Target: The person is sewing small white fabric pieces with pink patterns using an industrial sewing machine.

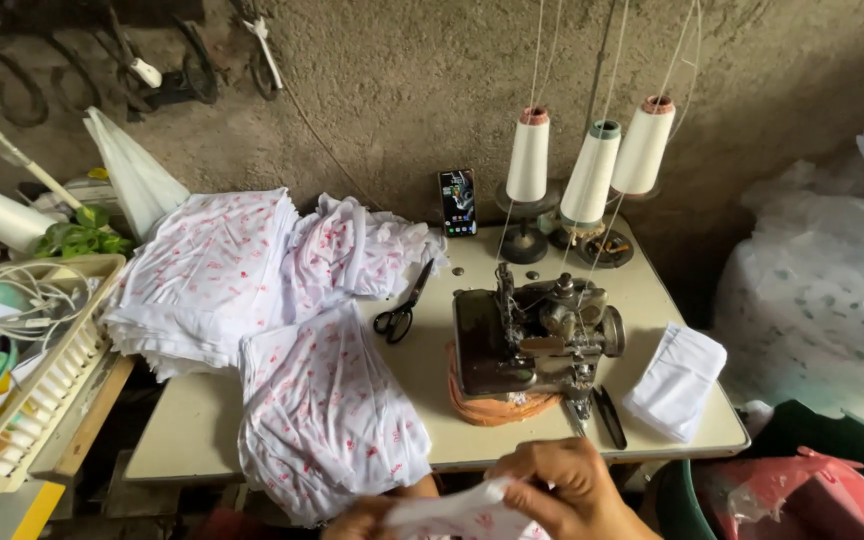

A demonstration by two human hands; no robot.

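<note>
At bottom centre, your right hand [572, 492] and left hand [372, 520] pinch a crumpled white, red-printed cloth piece [452, 515].

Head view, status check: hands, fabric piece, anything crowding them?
Both hands, right hand and left hand, grip white printed fabric piece at table edge. Overlock machine just ahead; fabric stack alongside left hand.

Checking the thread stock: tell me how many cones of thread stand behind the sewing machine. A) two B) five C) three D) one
C: three pale cones of thread stand upright on the stand at the back of the table, behind the sewing machine.
</note>
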